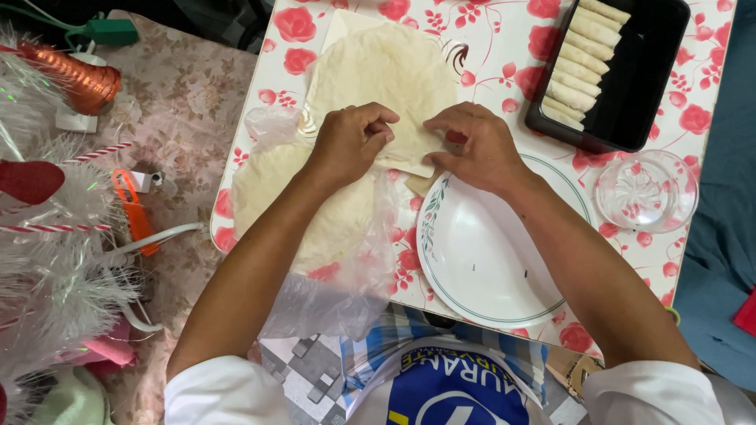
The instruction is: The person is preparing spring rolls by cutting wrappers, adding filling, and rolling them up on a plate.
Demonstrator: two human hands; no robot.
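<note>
My left hand [352,140] and my right hand [472,145] pinch the near edge of a thin pale wrapper sheet [386,71] lying on a white board at the far middle of a small table with a red rose pattern [504,31]. The fingers of both hands are closed on the sheet's edge. Under my left forearm lies a round stack of wrappers [268,185] on clear plastic [331,291]. A white plate with a green rim [480,260] sits below my right hand, bare.
A black tray [654,63] at the far right holds several pale rolled wraps [583,55] along its left side. A small clear glass bowl [646,190] stands beside the plate. Left of the table lie tinsel, an orange ribbon spool [75,75] and an orange tool [134,208].
</note>
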